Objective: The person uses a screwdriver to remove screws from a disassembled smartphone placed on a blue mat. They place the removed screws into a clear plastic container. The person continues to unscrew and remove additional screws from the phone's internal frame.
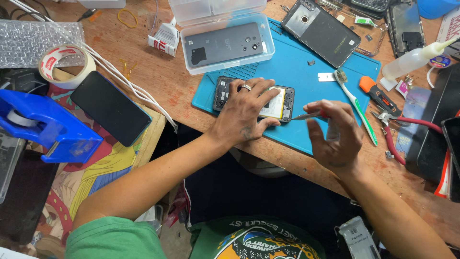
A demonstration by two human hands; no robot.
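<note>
left hand point(243, 111) pressing flat, fingers spread, on opened phone point(282, 103) on blue mat point(297, 72); right hand point(334, 132) pinching tweezers point(305, 115) w/ tip touching phone's right end; toothbrush point(355, 103) lying just right.

Bright even light, soft shadows, slight edge distortion

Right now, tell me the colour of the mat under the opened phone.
Blue mat; head view shows it best.

Under our left hand point(244, 112) the middle of the opened phone point(282, 106) is hidden from us. Our right hand point(335, 136) blurs, and the tip of its thin tool point(306, 115) is too fine to make out. Beyond it, the squeeze bottle point(414, 60) runs off the edge.
</note>
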